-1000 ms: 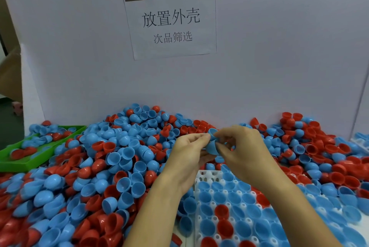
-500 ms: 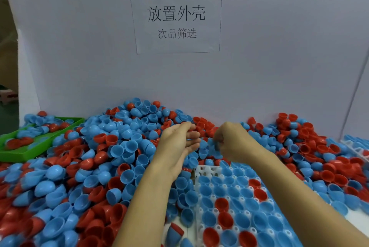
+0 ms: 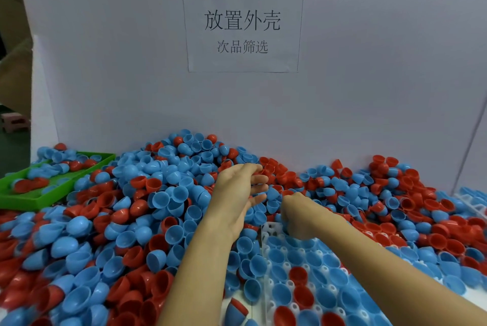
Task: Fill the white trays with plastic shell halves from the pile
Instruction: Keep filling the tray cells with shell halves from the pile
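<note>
The blue shell I held between both hands a second ago is now out of sight, and my right hand (image 3: 296, 216), knuckles curled, has dropped to the far corner of the white tray (image 3: 268, 230); I cannot tell whether it's grasping the shell or has just seated it. My left hand (image 3: 238, 193) has let go and hovers, fingers loose, over the pile (image 3: 158, 193) just beyond, ready for another.
</note>
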